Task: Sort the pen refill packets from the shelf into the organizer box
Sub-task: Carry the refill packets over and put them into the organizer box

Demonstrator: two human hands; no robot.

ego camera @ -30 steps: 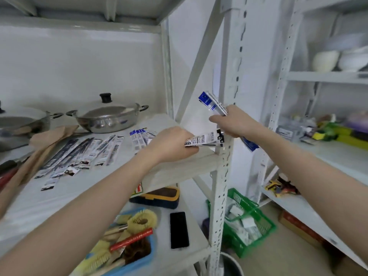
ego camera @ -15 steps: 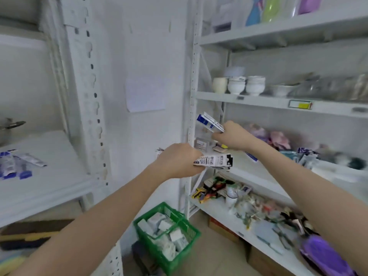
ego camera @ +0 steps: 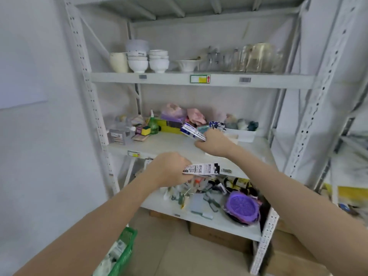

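My left hand (ego camera: 169,170) grips a bunch of black-and-white pen refill packets (ego camera: 202,169), held level in front of the middle shelf's edge. Over the middle shelf (ego camera: 159,144), my right hand (ego camera: 214,143) grips blue-and-white refill packets (ego camera: 192,131) that stick out up and to the left. A white organizer box (ego camera: 242,134) stands on that shelf just right of my right hand, with blue-and-white packets (ego camera: 217,124) standing in its left end. The box's compartments cannot be made out.
Bowls (ego camera: 147,60) and glass jars (ego camera: 256,57) fill the upper shelf. Sponges, a green bottle (ego camera: 153,124) and bags crowd the middle shelf's back. The lower shelf holds clutter and a purple round lid (ego camera: 242,208). A green basket (ego camera: 123,253) sits on the floor, cardboard boxes under the rack.
The view has swung right from the shelf with the pot to this rack. Both hands, still gripping their packets, have come over the middle shelf; the right hand is now near the white box.
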